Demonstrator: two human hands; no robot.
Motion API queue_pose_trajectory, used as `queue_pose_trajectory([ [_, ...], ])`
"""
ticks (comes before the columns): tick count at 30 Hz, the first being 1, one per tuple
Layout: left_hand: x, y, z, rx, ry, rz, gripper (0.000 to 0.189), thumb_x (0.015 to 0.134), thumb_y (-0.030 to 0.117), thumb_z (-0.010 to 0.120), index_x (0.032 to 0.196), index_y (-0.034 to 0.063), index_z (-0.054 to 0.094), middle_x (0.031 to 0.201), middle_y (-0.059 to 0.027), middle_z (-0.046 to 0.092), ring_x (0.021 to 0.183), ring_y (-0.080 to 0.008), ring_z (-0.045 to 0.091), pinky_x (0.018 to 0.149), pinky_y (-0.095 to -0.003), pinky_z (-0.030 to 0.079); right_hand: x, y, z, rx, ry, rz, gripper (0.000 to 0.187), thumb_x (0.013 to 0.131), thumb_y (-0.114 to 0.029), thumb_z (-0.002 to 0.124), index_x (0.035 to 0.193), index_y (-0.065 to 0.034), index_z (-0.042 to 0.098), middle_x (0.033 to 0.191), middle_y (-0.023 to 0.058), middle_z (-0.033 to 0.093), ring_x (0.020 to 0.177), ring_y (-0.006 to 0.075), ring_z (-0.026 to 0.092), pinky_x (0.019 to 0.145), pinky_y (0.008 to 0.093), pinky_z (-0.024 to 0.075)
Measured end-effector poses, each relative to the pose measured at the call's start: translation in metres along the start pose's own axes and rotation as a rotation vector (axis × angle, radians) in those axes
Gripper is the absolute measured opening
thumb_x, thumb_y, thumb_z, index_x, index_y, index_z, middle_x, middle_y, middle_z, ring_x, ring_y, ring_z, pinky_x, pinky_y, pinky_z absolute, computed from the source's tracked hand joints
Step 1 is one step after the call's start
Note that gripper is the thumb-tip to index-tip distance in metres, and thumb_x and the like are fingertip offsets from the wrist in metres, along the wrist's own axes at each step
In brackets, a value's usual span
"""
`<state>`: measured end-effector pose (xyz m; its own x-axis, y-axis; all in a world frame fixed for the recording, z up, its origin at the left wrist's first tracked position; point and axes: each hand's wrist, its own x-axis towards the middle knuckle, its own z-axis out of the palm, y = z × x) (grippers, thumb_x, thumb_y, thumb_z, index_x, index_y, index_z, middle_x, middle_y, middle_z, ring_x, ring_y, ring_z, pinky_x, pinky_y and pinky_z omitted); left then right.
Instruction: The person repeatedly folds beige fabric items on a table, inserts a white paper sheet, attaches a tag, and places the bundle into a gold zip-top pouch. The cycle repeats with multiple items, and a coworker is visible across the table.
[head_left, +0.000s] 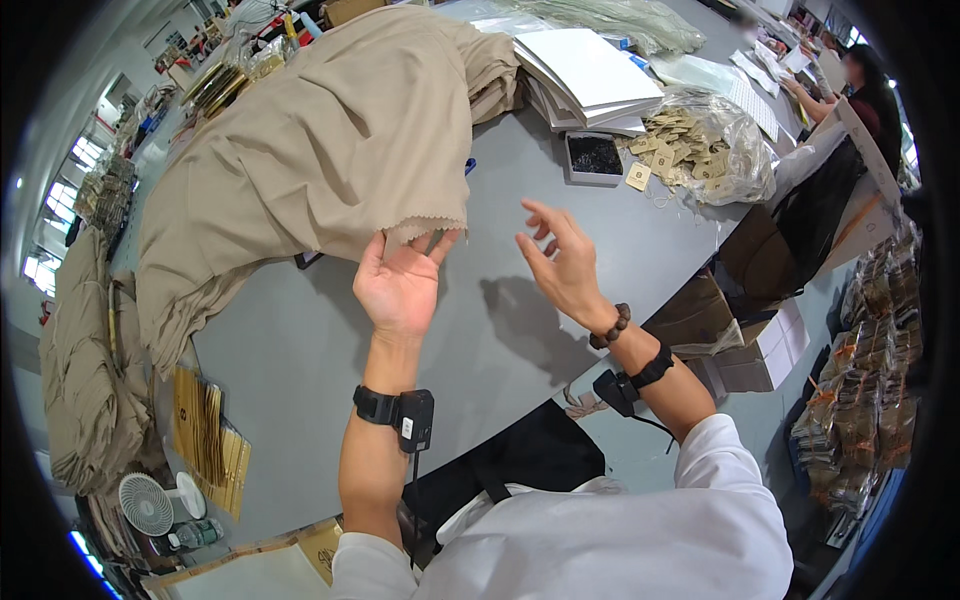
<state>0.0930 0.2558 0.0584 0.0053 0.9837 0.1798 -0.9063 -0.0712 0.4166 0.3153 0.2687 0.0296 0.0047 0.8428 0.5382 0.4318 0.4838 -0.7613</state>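
Beige fabric (337, 142) lies in a large draped pile across the grey table, with zigzag-cut edges. My left hand (401, 281) is palm up at the near edge of the pile, its fingertips partly under the pinked edge; whether they pinch the cloth is hidden. Above the table, to the right of the fabric, my right hand (561, 259) is raised with thumb and fingers apart and nothing between them. A small box of black fasteners or strings (594, 157) and a plastic bag of beige hang tags (686, 150) lie beyond that hand.
White sheets or boards (589, 75) are stacked at the back. Cardboard boxes (697, 311) stand off the table's right edge. Gold packets (202, 435), a small white fan (146, 504) and a plastic bottle (196, 532) are at the lower left. Another person (862, 105) is at the upper right.
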Motion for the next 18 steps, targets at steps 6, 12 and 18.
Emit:
queue_pose_trajectory([
  [6,0.0,0.003,0.017,-0.072,-0.074,-0.004,0.044,0.112,0.026,0.035,0.143,-0.0002,0.05,0.144,-0.0199,0.059,0.133,-0.0382,0.057,0.118,-0.0651,0.041,0.011,-0.017,0.039,0.116,-0.04,-0.115,0.089,0.074,-0.015,0.089,0.151,-0.0114,0.044,0.147,0.0192,0.042,0.134,0.042,0.049,0.11,0.0474,0.0473],
  [12,-0.004,0.011,0.021,-0.081,-0.062,-0.015,0.043,0.111,0.025,0.036,0.142,0.0001,0.052,0.143,-0.0197,0.06,0.133,-0.038,0.057,0.117,-0.0629,0.043,0.041,-0.022,0.057,0.165,0.198,-0.349,0.048,0.08,0.002,0.08,0.126,-0.0079,0.071,0.129,0.0129,0.068,0.116,0.0322,0.066,0.097,0.0397,0.0564],
  [18,-0.002,0.018,0.009,0.346,0.139,0.024,0.044,0.107,0.023,0.043,0.145,0.0022,0.05,0.144,-0.0137,0.059,0.132,-0.0329,0.058,0.111,-0.0565,0.049,0.048,-0.03,-0.001,0.174,0.117,-0.403,0.035,0.08,0.015,0.075,0.109,-0.0044,0.077,0.114,0.0104,0.077,0.103,0.0211,0.074,0.082,0.0292,0.0585],
])
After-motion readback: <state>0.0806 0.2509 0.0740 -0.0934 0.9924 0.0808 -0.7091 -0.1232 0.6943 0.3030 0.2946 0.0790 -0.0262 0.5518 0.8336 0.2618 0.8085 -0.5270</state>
